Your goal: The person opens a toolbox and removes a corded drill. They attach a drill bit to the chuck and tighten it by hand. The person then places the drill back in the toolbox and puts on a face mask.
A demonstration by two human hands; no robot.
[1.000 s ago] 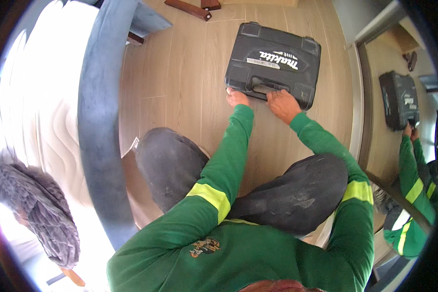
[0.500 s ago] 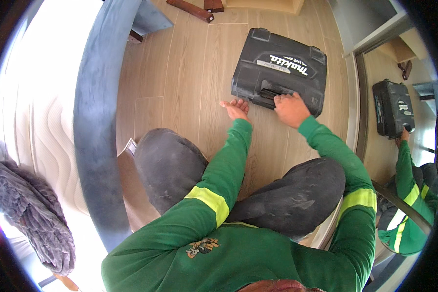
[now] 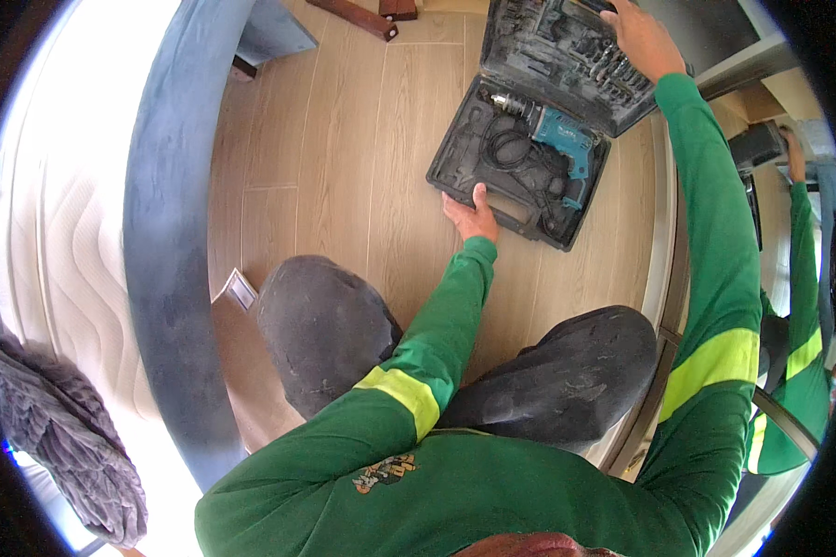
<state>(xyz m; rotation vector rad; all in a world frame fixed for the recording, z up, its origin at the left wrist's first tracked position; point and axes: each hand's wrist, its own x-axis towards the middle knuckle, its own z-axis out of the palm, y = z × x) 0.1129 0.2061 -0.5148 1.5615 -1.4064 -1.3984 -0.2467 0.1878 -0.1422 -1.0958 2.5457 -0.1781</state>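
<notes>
On the wood floor in front of me lies a black hard-shell tool case [image 3: 457, 148], opened up. A teal corded drill [image 3: 561, 132] rests in its base, with a silver chuck and a coiled black cable [image 3: 508, 150] beside it. The raised lid [image 3: 520, 42] leans away from me; drill bits and small accessories [image 3: 613, 70] sit in it. My right hand [image 3: 646, 39] grips the lid's upper right edge, some fingers hidden behind it. My left hand [image 3: 472, 219] holds the base's near edge beside the carry handle, thumb over the rim.
A blue-grey bed frame [image 3: 172, 232] with a white mattress [image 3: 84, 241] runs along the left. Brown wooden pieces [image 3: 358, 17] lie at the far side. To the right stands a mirror [image 3: 794, 278] reflecting my arm. My bent knees flank the near floor.
The case has gone from shut to opened. My right hand has swung the lid up and away to the far right. My left hand has come onto the base's near edge.
</notes>
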